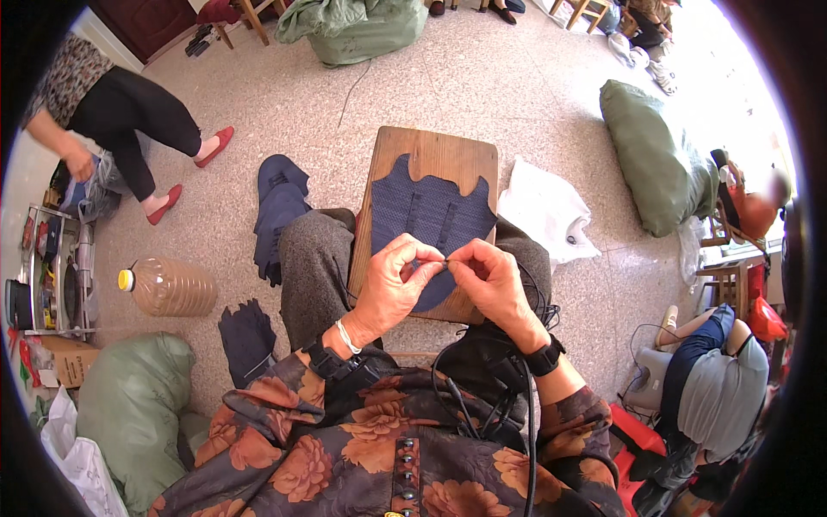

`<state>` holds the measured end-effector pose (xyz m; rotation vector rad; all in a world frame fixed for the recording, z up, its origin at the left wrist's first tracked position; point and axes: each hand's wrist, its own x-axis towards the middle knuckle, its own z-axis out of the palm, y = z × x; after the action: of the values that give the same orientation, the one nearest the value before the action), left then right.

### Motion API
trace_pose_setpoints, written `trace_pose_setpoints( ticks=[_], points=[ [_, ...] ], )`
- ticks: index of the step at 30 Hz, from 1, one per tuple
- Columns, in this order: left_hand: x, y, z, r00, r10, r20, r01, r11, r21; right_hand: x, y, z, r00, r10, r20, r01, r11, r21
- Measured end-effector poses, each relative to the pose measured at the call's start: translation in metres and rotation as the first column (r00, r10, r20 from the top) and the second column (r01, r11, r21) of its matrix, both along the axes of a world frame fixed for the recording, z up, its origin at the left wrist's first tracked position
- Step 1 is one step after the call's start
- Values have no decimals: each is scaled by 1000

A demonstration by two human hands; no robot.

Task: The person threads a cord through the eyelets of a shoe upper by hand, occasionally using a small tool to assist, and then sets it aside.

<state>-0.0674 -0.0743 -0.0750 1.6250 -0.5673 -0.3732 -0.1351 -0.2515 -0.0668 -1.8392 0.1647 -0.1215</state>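
A wooden board (pixel 435 142) lies across my knees, its near end close to my lap. On it rests a dark navy fabric piece (pixel 431 202) with a scalloped far edge and two darker strips down its middle. Above the near part of this fabric, my left hand (pixel 394 280) and my right hand (pixel 489 280) meet fingertip to fingertip, thumb and forefinger pinched on each side. Something small and dark shows between the fingertips, too tiny to name. The rounded near end of the fabric shows below the fingers.
Stacked navy pieces (pixel 277 207) and another dark pile (pixel 247 340) lie left of my legs, near a large plastic bottle (pixel 172 287). A white plastic bag (pixel 543 207) sits right of the board. Green sacks (pixel 646 155) stand about. A person in red shoes (pixel 129 112) is at far left.
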Motion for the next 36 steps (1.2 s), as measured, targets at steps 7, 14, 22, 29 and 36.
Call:
trace_pose_setpoints(
  ticks=[7,14,22,29,36],
  points=[
    [-2,0,-1,996,23,-88,-27,999,-45,0,0,1,999,8,-33,-8,1000,21],
    [-1,0,-1,991,11,-136,-16,999,-33,-2,-1,1,999,-2,-32,4,999,48],
    [2,0,3,1000,-10,-7,10,1000,-19,0,1,11,994,52,99,-32,981,-192],
    [1,-1,-2,1000,-18,-4,18,1000,-25,-2,-1,1,1000,2,-9,-2,1000,-5],
    [-1,-1,-7,1000,3,8,-3,1000,-21,1,-1,14,996,42,79,-29,986,-166]
  ],
)
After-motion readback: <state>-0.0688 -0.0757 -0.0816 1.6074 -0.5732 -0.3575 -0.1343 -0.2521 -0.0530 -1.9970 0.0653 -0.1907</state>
